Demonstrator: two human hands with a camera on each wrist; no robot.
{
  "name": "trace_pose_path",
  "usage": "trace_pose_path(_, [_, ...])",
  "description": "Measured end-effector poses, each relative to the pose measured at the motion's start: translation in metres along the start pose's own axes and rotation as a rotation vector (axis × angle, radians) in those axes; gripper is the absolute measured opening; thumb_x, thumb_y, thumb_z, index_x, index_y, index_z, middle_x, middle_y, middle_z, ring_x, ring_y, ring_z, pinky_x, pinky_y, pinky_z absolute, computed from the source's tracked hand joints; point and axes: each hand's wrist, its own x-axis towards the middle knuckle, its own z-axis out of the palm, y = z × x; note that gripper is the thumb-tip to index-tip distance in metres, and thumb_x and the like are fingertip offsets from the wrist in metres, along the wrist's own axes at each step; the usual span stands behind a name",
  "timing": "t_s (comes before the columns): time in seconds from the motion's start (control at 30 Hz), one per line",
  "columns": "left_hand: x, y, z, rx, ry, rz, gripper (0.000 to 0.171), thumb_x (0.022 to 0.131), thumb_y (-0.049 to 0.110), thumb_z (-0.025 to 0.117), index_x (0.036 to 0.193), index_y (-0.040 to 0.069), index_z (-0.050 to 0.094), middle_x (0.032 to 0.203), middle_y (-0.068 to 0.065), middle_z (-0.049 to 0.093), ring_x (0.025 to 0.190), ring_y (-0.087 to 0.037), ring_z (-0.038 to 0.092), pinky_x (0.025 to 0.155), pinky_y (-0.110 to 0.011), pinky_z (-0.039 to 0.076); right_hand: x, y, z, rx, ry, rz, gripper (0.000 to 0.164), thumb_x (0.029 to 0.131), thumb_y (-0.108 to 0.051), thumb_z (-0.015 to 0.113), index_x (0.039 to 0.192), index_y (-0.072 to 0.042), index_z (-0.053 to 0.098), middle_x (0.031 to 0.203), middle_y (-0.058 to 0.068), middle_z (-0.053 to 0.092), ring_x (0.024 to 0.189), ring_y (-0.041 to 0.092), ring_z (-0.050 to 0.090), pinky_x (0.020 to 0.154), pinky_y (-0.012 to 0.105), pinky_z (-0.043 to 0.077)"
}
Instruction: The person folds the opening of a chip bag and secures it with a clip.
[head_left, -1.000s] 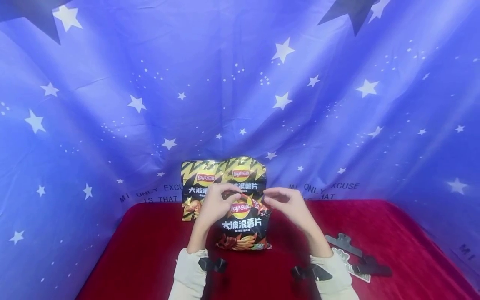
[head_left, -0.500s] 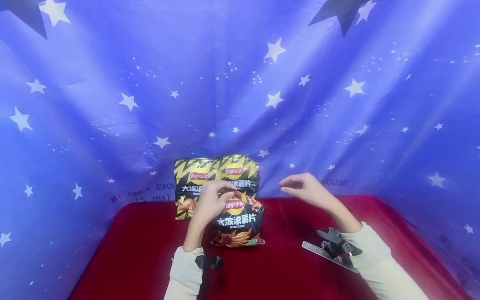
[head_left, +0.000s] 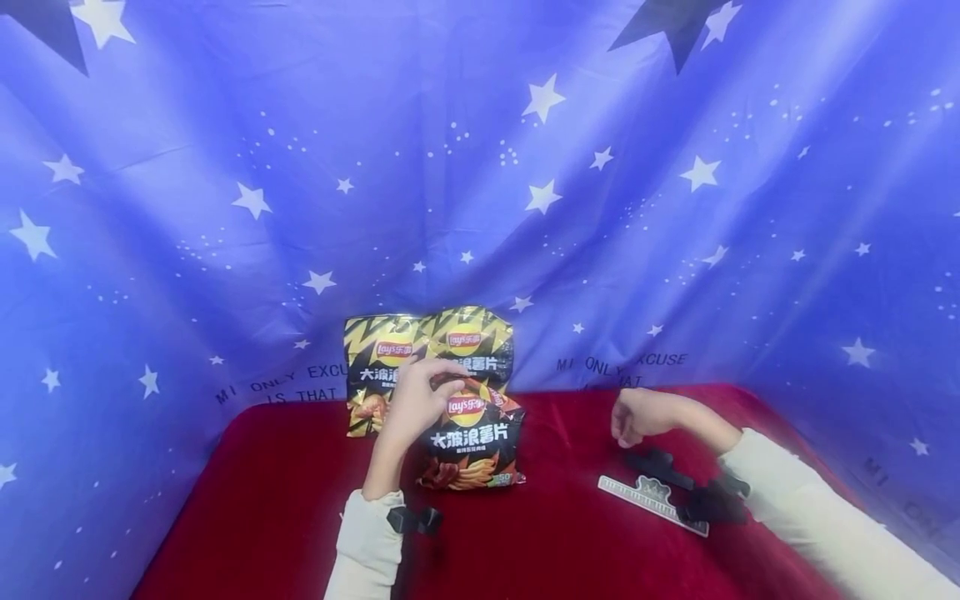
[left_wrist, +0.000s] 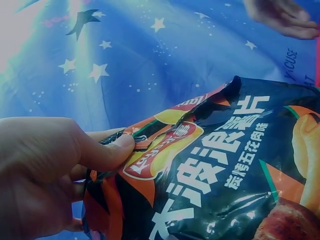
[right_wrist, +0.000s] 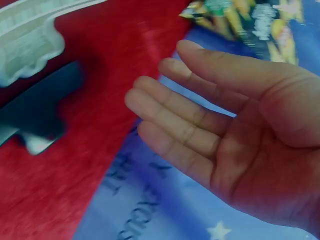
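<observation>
My left hand [head_left: 420,398] pinches the folded-down top of a black and orange potato chip bag [head_left: 468,450]. In the left wrist view, the thumb presses on the fold of the chip bag [left_wrist: 210,160], with the other fingers partly hidden behind it. My right hand [head_left: 647,414] hovers at the right of the table, fingers pointing down near a black clip [head_left: 660,468]. In the right wrist view, the right hand [right_wrist: 225,135] holds nothing, its fingers extended. A pale ruler-edged clip [head_left: 648,500] lies beside the black one.
Two yellow and black chip bags, a left one [head_left: 367,379] and a right one [head_left: 480,333], stand behind the pinched bag. Another dark clip [head_left: 712,504] lies near the right sleeve. A red cloth [head_left: 525,550] covers the table, and a blue starry curtain [head_left: 420,167] hangs behind.
My right hand has left the bag's top and moved right, then down toward the clips. The left hand keeps its pinch on the folded bag. The head view has turned slightly right.
</observation>
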Motion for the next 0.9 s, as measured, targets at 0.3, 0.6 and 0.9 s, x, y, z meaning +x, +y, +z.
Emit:
trace_pose_path(0.3, [-0.001, -0.002, 0.000, -0.079, 0.007, -0.058, 0.018, 0.084, 0.001, 0.080, 0.100, 0.006, 0.077, 0.097, -0.006, 0.078, 0.083, -0.019, 0.073, 0.083, -0.039, 0.059, -0.013, 0.025, 0.024, -0.071, -0.043, 0.109, 0.017, 0.066, 0.009, 0.078, 0.067, -0.008, 0.075, 0.055, -0.003, 0.066, 0.049, 0.007, 0.057, 0.047, 0.026, 0.053])
trace_pose_path(0.6, [-0.002, -0.003, 0.000, -0.061, 0.002, -0.058, 0.017, 0.084, 0.003, 0.080, 0.099, 0.010, 0.077, 0.101, -0.004, 0.078, 0.088, -0.019, 0.072, 0.088, -0.042, 0.058, -0.011, 0.031, 0.045, -0.104, -0.012, 0.067, 0.021, 0.059, 0.012, 0.076, 0.055, -0.009, 0.070, 0.048, -0.006, 0.060, 0.044, 0.005, 0.050, 0.041, 0.020, 0.045])
trace_pose_path(0.9, [-0.002, -0.002, 0.000, -0.073, 0.006, -0.036, 0.019, 0.083, 0.000, 0.080, 0.098, 0.011, 0.077, 0.100, -0.003, 0.078, 0.098, -0.023, 0.073, 0.093, -0.044, 0.057, -0.010, 0.027, 0.043, 0.000, -0.036, -0.032, 0.018, 0.064, 0.016, 0.072, 0.064, -0.003, 0.070, 0.055, 0.003, 0.067, 0.047, 0.004, 0.053, 0.045, 0.019, 0.045])
